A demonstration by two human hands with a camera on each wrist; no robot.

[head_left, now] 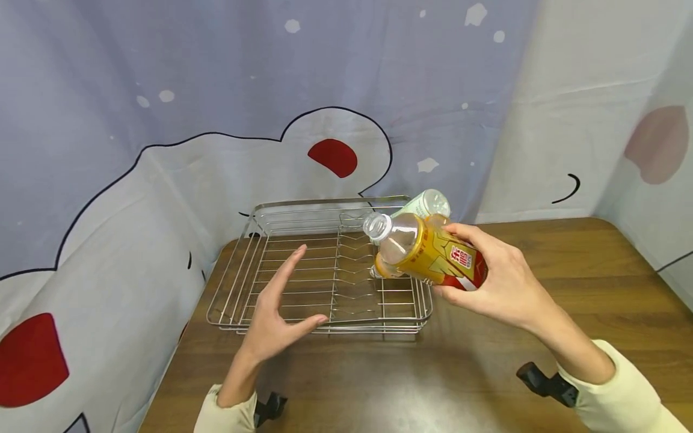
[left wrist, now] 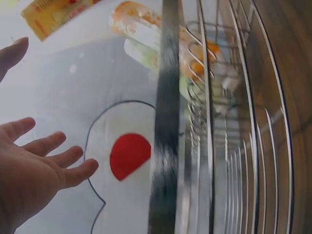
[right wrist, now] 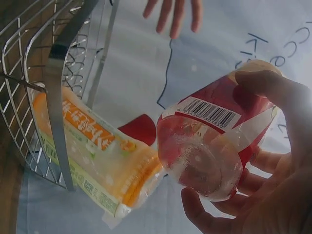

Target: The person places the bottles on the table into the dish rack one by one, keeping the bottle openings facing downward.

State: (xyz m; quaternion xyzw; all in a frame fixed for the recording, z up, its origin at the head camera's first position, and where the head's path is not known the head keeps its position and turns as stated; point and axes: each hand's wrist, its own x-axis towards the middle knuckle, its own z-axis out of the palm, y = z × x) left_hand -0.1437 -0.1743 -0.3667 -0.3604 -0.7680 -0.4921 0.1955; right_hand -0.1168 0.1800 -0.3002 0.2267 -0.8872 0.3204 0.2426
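Note:
My right hand (head_left: 506,276) grips a clear plastic bottle (head_left: 441,249) with a yellow and red label round its base end. The bottle is tilted, its capless mouth pointing to the left above the rack. In the right wrist view its ridged bottom and a barcode face the camera. My left hand (head_left: 273,319) is held over the front left of the wire rack (head_left: 319,323), fingers spread and holding nothing. Inside the rack's right part lean an orange-labelled bottle (right wrist: 102,151), mostly hidden behind the held bottle in the head view, and a pale green bottle (head_left: 430,204).
The metal rack stands on a brown wooden table (head_left: 541,288), with a row of wavy wire dividers (head_left: 354,264) toward its right. A patterned curtain (head_left: 243,78) hangs behind and at both sides. Each sleeve has a black wrist mount (head_left: 547,385).

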